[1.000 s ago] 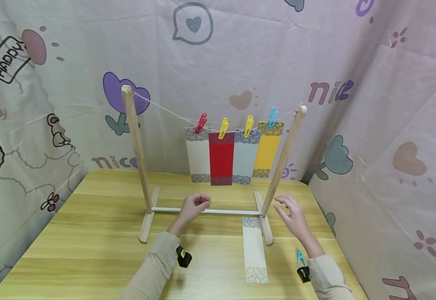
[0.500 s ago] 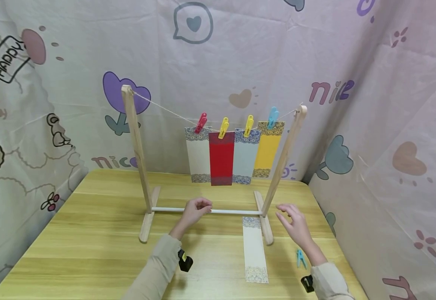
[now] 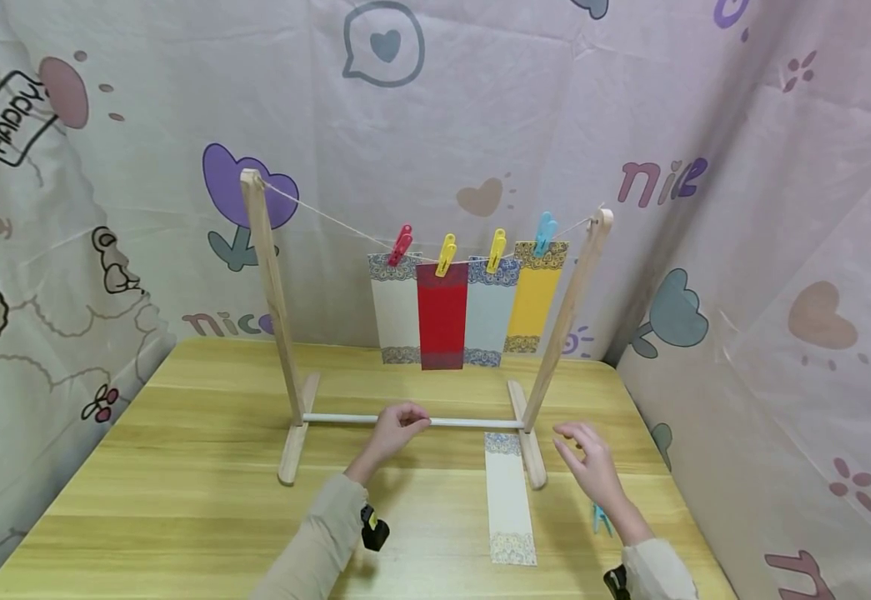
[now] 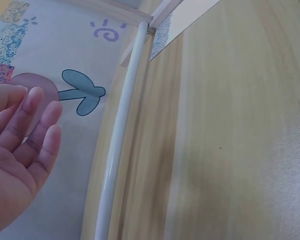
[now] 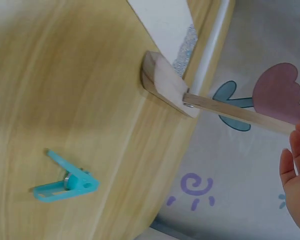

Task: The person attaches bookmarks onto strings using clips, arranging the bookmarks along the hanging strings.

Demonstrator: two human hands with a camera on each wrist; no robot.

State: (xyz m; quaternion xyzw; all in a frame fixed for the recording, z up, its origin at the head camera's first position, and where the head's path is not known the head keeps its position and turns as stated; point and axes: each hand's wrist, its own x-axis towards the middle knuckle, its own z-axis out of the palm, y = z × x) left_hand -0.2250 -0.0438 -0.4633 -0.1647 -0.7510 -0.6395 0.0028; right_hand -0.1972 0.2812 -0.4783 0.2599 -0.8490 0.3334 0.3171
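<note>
My left hand (image 3: pixel 396 433) hovers near the rack's white crossbar (image 3: pixel 473 422), fingers loosely bent and nothing between them. To the right of the rack, my right hand (image 3: pixel 591 462) is held in the air with relaxed fingers and holds nothing. A white strip (image 3: pixel 508 500) with patterned ends lies on the table between the hands, its far end by the rack's right foot. Under my right forearm lies a light blue clothespin (image 5: pixel 72 184), partly hidden in the head view but whole in the right wrist view.
A wooden rack (image 3: pixel 273 292) carries a string. White (image 3: pixel 396 312), red (image 3: pixel 443 321), pale blue (image 3: pixel 492 317) and yellow strips (image 3: pixel 536 296) hang from it by a red clothespin (image 3: pixel 401 246), two yellow clothespins (image 3: pixel 446 255) and a blue one (image 3: pixel 545 234). Printed curtains surround the table.
Slightly rightward and nearer to me, my left hand has shifted. My right hand has drawn back toward me, away from the rack's right post. Strips and clothespins stay put.
</note>
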